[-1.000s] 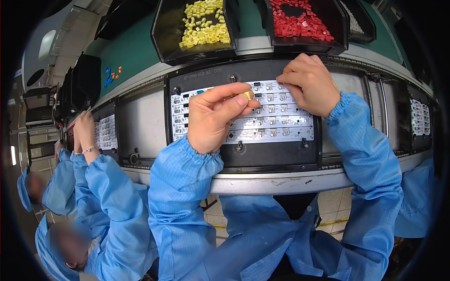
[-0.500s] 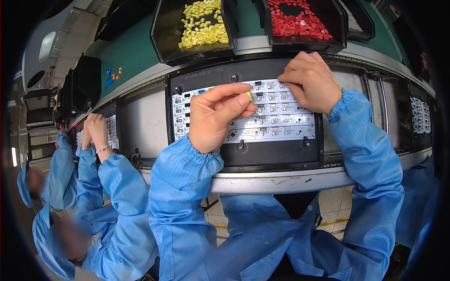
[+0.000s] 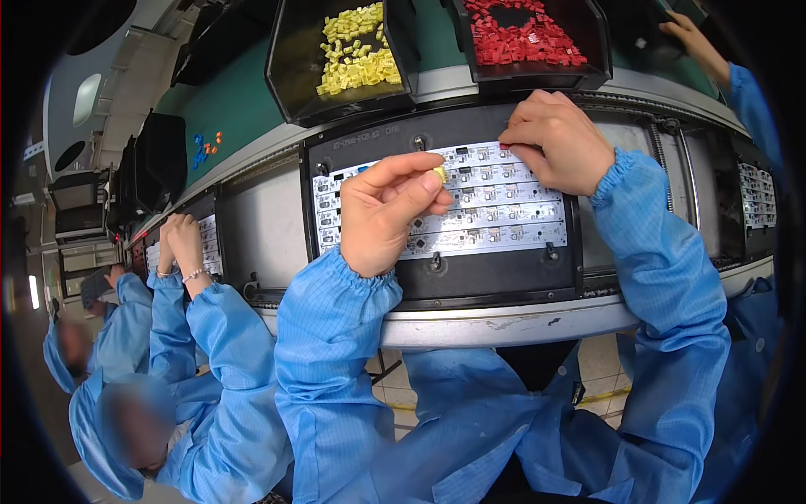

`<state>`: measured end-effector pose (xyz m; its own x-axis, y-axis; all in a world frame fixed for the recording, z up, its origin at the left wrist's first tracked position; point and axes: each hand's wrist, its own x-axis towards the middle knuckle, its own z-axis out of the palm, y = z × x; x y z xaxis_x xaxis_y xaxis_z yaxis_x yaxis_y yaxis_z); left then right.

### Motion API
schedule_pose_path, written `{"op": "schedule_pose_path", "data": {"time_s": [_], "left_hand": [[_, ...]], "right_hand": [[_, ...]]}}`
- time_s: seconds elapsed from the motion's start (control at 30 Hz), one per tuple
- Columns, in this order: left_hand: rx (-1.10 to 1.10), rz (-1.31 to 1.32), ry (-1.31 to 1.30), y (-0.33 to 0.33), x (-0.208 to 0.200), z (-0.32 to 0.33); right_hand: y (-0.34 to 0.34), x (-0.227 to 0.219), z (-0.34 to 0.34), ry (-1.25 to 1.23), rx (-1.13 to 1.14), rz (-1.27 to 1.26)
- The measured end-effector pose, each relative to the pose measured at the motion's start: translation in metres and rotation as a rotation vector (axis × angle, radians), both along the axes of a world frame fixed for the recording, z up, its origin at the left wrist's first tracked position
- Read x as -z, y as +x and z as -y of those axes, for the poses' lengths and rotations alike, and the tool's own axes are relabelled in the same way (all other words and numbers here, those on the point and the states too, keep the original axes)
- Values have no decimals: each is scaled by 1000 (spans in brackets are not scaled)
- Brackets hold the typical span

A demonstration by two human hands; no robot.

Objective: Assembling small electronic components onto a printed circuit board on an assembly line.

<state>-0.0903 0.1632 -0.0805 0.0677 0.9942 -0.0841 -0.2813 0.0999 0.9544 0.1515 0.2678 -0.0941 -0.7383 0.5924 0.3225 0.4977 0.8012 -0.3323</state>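
Long white circuit boards [image 3: 470,245] lie in parallel rows in a black fixture tray [image 3: 495,281]. Over their left half, my left hand [image 3: 378,210] is closed, pinching a small yellow connector [image 3: 439,174] between thumb and fingertips; whether it holds more is hidden. My right hand [image 3: 561,141] pinches a small red connector [image 3: 504,146] at the right end of the farthest board. My fingers cover most of that red piece, and I cannot tell whether it is seated.
Beyond the tray stand a black bin of yellow connectors [image 3: 357,71] and a black bin of red connectors [image 3: 525,38]. Blue and orange pieces [image 3: 201,151] lie on the green surface. Co-workers sit at left; another person's hand [image 3: 693,38] reaches in at far right. Metal rails [image 3: 504,328] edge the line.
Both my hands stay nearly in place; a red connector now shows at my right fingertips. Another person's arm has come in at the far right, over the bin there.
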Motion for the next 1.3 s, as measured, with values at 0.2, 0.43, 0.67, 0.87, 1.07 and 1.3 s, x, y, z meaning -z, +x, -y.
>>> {"op": "schedule_pose_path", "data": {"time_s": [0.2, 0.43, 0.67, 0.87, 1.07, 1.3], "left_hand": [[-4, -128, 80, 13, -5, -1], [18, -716, 260, 56, -22, -38], [314, -1172, 496, 86, -22, -90], [420, -1316, 397, 92, -15, -101], [454, -1379, 449, 93, -17, -97], [389, -1354, 557, 90, -13, -99]], "right_hand": [[18, -17, -17, 15, -97, -327], [5, -74, -104, 75, 318, -99], [11, -68, -135, -40, 424, 311], [8, -59, -136, -26, 472, 303], [28, -56, -124, 36, 280, 44], [4, -63, -135, -20, 503, 135]]}}
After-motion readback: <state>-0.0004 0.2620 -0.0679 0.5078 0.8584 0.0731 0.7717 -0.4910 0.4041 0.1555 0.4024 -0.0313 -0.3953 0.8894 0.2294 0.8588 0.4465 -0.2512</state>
